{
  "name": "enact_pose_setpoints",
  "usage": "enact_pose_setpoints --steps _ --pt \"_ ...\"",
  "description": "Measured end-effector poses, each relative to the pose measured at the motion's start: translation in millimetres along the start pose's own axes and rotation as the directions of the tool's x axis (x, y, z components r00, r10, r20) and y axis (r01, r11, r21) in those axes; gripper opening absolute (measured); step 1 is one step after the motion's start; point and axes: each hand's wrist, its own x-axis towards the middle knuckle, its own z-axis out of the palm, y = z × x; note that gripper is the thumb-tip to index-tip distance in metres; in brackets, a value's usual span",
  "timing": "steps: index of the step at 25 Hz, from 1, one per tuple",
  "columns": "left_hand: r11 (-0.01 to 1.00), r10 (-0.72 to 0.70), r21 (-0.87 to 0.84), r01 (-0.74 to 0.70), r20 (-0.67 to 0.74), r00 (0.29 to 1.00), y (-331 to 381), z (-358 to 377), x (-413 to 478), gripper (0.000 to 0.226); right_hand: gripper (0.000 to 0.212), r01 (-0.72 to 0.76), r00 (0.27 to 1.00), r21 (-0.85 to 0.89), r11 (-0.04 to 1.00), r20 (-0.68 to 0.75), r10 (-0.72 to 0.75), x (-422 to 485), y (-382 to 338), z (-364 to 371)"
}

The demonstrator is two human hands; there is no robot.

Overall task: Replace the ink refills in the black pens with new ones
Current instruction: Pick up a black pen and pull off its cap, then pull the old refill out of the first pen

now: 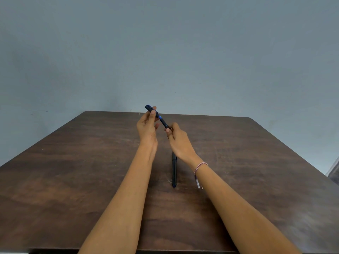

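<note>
I hold a black pen (161, 119) with a blue band up in the air above the far half of the brown table (73, 162). My left hand (146, 125) pinches its upper, capped end between thumb and fingers. My right hand (176, 136) pinches the lower end. The pen slants down from upper left to lower right. A second black pen (173, 171) lies flat on the table between my forearms, pointing away from me. A thin clear refill (197, 183) lies on the table, partly hidden under my right wrist.
A red-and-white thread bracelet (200, 166) sits on my right wrist. A plain grey wall (165, 52) stands behind the table's far edge. A grey object (334, 171) shows at the right border past the table.
</note>
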Motion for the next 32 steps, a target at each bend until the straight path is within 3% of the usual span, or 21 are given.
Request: enact_pose_setpoints --steps 4,6,9,12,14,18,25,27,28,29,32 --pt "0.999 -0.030 0.029 0.034 -0.133 0.991 1.9 -14.5 12.2 0.032 0.018 -0.016 0.999 -0.081 0.997 -0.032 0.013 4.5 7.7 -4.0" --pt "0.969 -0.055 0.230 0.087 -0.142 0.988 0.5 -24.5 18.8 0.036 0.020 -0.037 0.996 -0.115 0.993 -0.084 0.028 8.8 11.8 -9.0" --pt "0.741 -0.136 0.653 0.160 -0.088 0.987 -1.7 -36.0 21.6 0.032 0.024 -0.045 0.985 -0.143 0.989 -0.169 0.020 13.6 19.8 -16.0" --pt "0.450 -0.255 0.880 0.149 -0.033 0.966 -0.4 -39.3 19.4 0.033 0.024 -0.056 0.975 -0.128 0.990 -0.221 0.026 14.9 23.5 -21.1" --pt "0.345 -0.327 0.928 0.142 -0.023 0.945 -0.5 -36.2 18.3 0.036 0.024 -0.048 0.968 -0.115 0.992 -0.248 0.018 14.9 23.4 -23.2" --pt "0.278 -0.386 0.953 0.120 -0.003 0.922 -3.5 -30.2 15.0 0.040 0.025 -0.019 0.955 -0.083 0.996 -0.296 -0.007 14.0 20.2 -23.0" --pt "0.178 -0.354 0.982 0.061 0.006 0.935 -2.8 -30.4 10.2 0.039 0.026 0.013 0.947 -0.043 0.999 -0.321 -0.026 12.1 15.7 -26.1" --pt "0.117 -0.242 0.993 0.010 0.019 0.970 -1.4 -30.5 7.3 0.046 0.027 -0.006 0.948 -0.002 1.000 -0.319 0.005 13.0 16.9 -26.7" --pt "0.148 -0.156 0.989 -0.019 0.042 0.987 -0.2 -28.9 5.7 0.045 0.028 -0.026 0.948 0.033 0.999 -0.315 0.035 13.5 17.5 -27.2" --pt "0.255 -0.073 0.965 -0.055 0.076 0.994 0.1 -26.4 5.6 0.040 0.028 -0.050 0.951 0.077 0.996 -0.302 0.071 14.1 18.2 -27.9" --pt "0.729 -0.035 0.678 -0.099 0.182 0.983 2.7 -14.6 2.3 0.023 0.027 -0.083 0.974 0.246 0.966 -0.187 0.131 13.6 16.3 -32.5"
